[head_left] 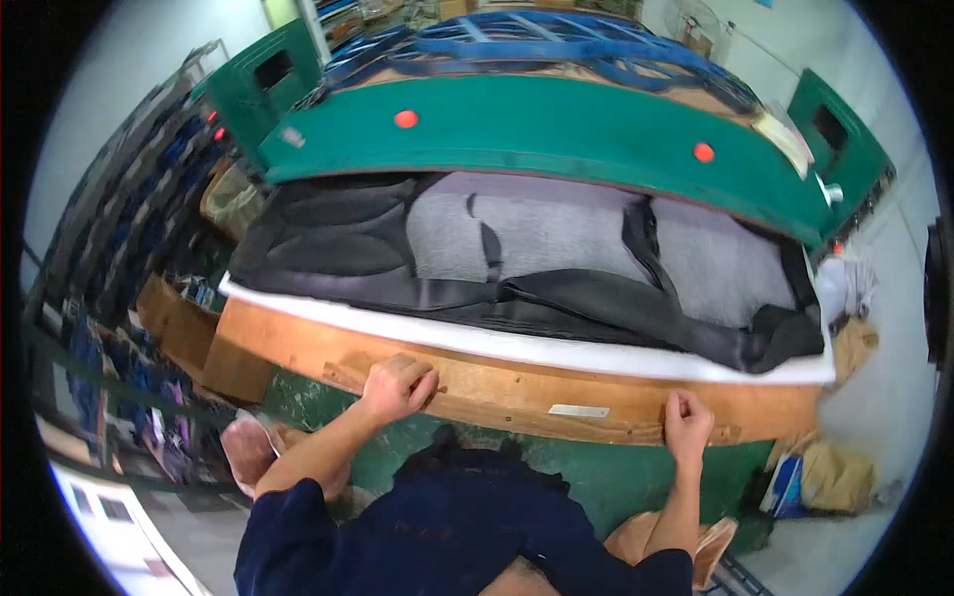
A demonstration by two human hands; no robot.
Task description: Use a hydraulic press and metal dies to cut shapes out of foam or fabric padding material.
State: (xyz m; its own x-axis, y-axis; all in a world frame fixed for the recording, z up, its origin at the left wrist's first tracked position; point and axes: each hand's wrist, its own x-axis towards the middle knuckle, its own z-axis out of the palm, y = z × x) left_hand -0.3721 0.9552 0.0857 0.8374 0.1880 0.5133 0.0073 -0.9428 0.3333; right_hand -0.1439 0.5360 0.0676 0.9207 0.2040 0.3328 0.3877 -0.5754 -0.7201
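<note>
A long wooden board (477, 382) lies across in front of me. My left hand (399, 384) is closed round its near edge, left of the middle, beside a wooden strip. Farther right, my right hand (688, 422) has its fingers curled on the same edge. A white sheet (527, 346) rests on the board. On top of it are black padded fabric pieces (338, 233) and grey fabric pieces (547, 233), their far edges under the green beam. A small pale strip (578, 410) lies flat on the board between my hands.
The green machine beam (537, 124) spans the far side, with a red round button (406, 119) at left and another (704, 152) at right. Blue metal frames (537, 35) are stacked behind it. A cardboard box (179, 323) stands left; bags (840, 477) sit at right.
</note>
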